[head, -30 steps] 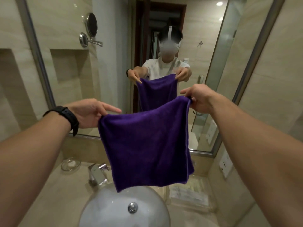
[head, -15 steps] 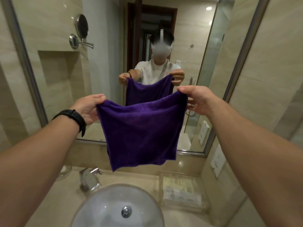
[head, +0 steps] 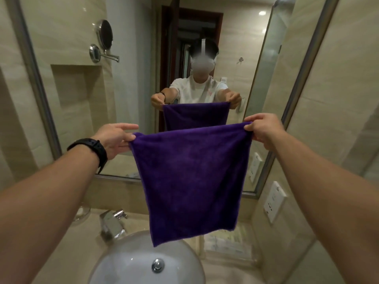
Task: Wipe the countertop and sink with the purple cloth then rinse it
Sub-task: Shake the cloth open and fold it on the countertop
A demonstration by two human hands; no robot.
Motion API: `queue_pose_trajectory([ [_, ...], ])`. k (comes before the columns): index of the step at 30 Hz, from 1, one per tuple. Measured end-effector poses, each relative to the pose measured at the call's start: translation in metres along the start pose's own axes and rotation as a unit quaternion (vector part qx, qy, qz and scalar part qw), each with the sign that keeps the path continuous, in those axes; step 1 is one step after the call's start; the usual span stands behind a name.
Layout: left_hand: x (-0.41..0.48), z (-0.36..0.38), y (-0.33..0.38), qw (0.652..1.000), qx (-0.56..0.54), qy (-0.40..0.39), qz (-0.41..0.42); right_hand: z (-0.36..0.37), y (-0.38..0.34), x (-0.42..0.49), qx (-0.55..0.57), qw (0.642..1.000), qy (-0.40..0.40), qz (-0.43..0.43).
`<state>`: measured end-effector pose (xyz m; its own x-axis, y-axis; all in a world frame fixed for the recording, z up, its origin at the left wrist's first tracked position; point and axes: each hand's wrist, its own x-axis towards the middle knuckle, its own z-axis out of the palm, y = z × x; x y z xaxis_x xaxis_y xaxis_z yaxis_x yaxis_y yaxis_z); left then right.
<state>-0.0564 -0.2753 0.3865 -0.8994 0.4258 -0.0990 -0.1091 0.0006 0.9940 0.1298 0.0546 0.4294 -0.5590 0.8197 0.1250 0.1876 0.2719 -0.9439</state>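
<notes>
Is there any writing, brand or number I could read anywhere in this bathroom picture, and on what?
No text can be read.
Wall socket: marks too small.
Clear tray: print inside blurred.
Reflected shirt: faint pink mark, unreadable.

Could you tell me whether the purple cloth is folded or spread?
Spread: purple cloth hangs flat, left hand and right hand pinching its top corners.

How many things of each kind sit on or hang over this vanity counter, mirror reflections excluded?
Purple terry cloth: 1
White round sink basin: 1
Chrome faucet: 1
Clear glass soap dish: 1
Clear plastic tray: 1
Total: 5
</notes>
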Motion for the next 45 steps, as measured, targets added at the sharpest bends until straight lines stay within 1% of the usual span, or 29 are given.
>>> queue_pose_trajectory([
  [2, -0.001, 0.004, 0.006, 0.999, -0.029, 0.002, 0.02, -0.008, -0.001, -0.001, 0.003, 1.0, 0.001, -0.002],
  [4, -0.001, 0.009, 0.013, 0.998, -0.05, -0.009, 0.025, -0.015, -0.002, -0.005, 0.002, 1.0, -0.016, -0.005],
  [7, 0.001, 0.015, 0.022, 0.997, -0.059, -0.014, 0.043, -0.028, -0.007, -0.015, -0.037, 0.998, -0.036, -0.024],
  [9, 0.003, 0.016, 0.029, 0.996, -0.041, 0.009, 0.081, -0.036, -0.009, -0.018, -0.072, 0.996, -0.033, -0.043],
  [11, 0.004, 0.016, 0.037, 0.991, -0.019, 0.035, 0.124, -0.044, -0.012, -0.019, -0.096, 0.994, -0.008, -0.061],
  [14, 0.006, 0.019, 0.05, 0.98, 0.059, 0.073, 0.173, -0.05, -0.019, -0.021, -0.135, 0.986, 0.036, -0.087],
  [16, 0.006, 0.022, 0.057, 0.958, 0.165, 0.097, 0.216, -0.054, -0.027, -0.026, -0.179, 0.975, 0.067, -0.114],
  [18, 0.006, 0.024, 0.063, 0.912, 0.283, 0.124, 0.268, -0.056, -0.033, -0.033, -0.233, 0.957, 0.092, -0.146],
  [19, 0.006, 0.025, 0.065, 0.89, 0.325, 0.133, 0.29, -0.057, -0.037, -0.036, -0.256, 0.948, 0.1, -0.159],
  [21, 0.007, 0.025, 0.07, 0.859, 0.38, 0.14, 0.314, -0.059, -0.042, -0.04, -0.288, 0.937, 0.108, -0.166],
  [23, 0.008, 0.028, 0.073, 0.834, 0.419, 0.144, 0.329, -0.061, -0.045, -0.042, -0.314, 0.93, 0.109, -0.155],
  [25, 0.007, 0.033, 0.075, 0.816, 0.447, 0.145, 0.338, -0.064, -0.048, -0.044, -0.327, 0.929, 0.103, -0.136],
  [26, 0.007, 0.035, 0.076, 0.814, 0.454, 0.143, 0.333, -0.064, -0.049, -0.045, -0.327, 0.931, 0.101, -0.126],
  [29, 0.011, 0.044, 0.072, 0.833, 0.448, 0.133, 0.297, -0.061, -0.047, -0.043, -0.298, 0.947, 0.082, -0.092],
  [33, 0.018, 0.055, 0.057, 0.875, 0.399, 0.127, 0.243, -0.052, -0.04, -0.039, -0.208, 0.977, 0.04, -0.017],
  [38, 0.03, 0.051, 0.039, 0.933, 0.283, 0.113, 0.193, -0.048, -0.024, -0.032, -0.161, 0.987, 0.01, 0.012],
  [41, 0.03, 0.054, 0.031, 0.945, 0.261, 0.076, 0.182, -0.049, -0.013, -0.028, -0.154, 0.988, 0.004, 0.019],
  [45, 0.033, 0.061, 0.02, 0.936, 0.284, 0.08, 0.193, -0.054, 0.002, -0.025, -0.176, 0.984, 0.004, 0.027],
])
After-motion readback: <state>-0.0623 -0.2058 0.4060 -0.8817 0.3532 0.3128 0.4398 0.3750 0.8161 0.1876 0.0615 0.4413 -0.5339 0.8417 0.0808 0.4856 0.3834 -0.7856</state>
